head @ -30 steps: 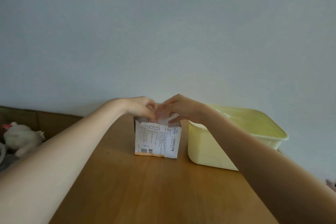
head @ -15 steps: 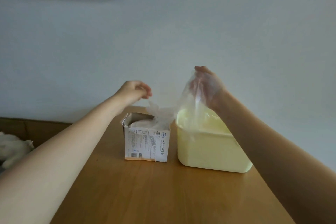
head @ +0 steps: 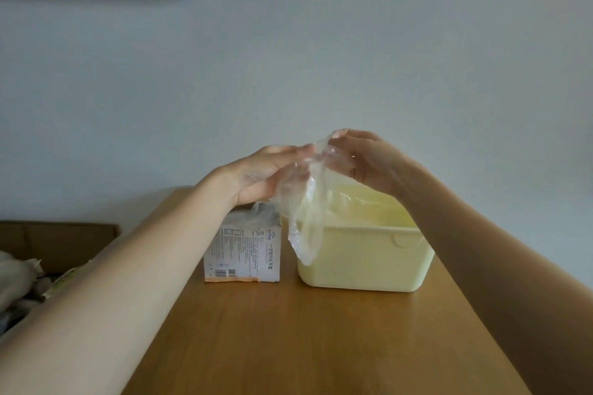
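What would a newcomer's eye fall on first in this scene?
First the clear plastic glove, held up mid-frame: the right hand pinches its top, the left hand touches it. Below stand a pale yellow tub and, left of it, a printed box on the wooden table.

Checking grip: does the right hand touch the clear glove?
Touching. The head view shows the right hand pinching the clear glove by its top edge.

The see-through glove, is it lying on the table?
No, the right hand pinches the glove up in the air, where it hangs before the yellow tub.
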A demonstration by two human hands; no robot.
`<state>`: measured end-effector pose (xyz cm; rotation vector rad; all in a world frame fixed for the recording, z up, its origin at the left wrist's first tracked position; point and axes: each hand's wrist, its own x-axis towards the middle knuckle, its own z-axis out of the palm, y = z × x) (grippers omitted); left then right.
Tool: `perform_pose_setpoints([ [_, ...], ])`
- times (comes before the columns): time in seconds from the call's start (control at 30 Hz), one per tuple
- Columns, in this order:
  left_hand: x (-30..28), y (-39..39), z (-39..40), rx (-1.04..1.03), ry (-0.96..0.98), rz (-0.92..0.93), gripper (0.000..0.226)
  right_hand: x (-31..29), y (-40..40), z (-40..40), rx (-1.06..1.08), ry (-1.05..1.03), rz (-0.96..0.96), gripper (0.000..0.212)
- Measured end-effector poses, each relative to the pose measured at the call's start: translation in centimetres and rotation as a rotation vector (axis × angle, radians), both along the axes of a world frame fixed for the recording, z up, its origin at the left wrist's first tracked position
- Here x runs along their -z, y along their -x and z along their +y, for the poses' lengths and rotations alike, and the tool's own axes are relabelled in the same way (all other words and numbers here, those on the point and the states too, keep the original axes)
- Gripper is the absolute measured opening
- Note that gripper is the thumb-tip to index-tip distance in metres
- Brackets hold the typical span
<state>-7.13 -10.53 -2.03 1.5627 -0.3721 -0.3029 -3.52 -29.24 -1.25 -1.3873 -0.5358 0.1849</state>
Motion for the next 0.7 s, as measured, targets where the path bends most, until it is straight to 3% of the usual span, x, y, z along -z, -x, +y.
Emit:
perform_pose_setpoints([
  [0.13, 0.2, -0.3, -0.8, -0.193, -0.024, 0.048, 0.012, 0.5, 0.0, -0.1, 0.132, 0.020, 0.068, 0.007],
  [0.2, 0.6, -0.7, -1.1, -0.294, -0.007, 0.028, 0.016, 0.7, -0.1, 0.5, 0.293, -0.031, 0.063, 0.010],
  [0.3, 1.0, -1.2, -1.4, -0.382, 0.049, -0.015, 0.027, 0.9, -0.7, 1.4, 0.554, 0.143, -0.127, 0.014],
  [0.43, 0.8, -1.4, -0.4, -0.513, 0.086, -0.051, 0.027, 0.8, -1.0, 1.0, 0.680, 0.381, -0.332, 0.006],
  [0.57, 0.7, -2.1, 1.2, -0.691, -0.057, -0.118, 0.024, 1.6, -1.4, -1.7, 0.882, 0.744, -0.499, 0.016],
  [0.7, 1.1, -3.3, 1.8, -1.042, -0.376, -0.239, 0.016, 3.1, -1.8, -4.6, 0.981, 0.991, -0.512, 0.021],
])
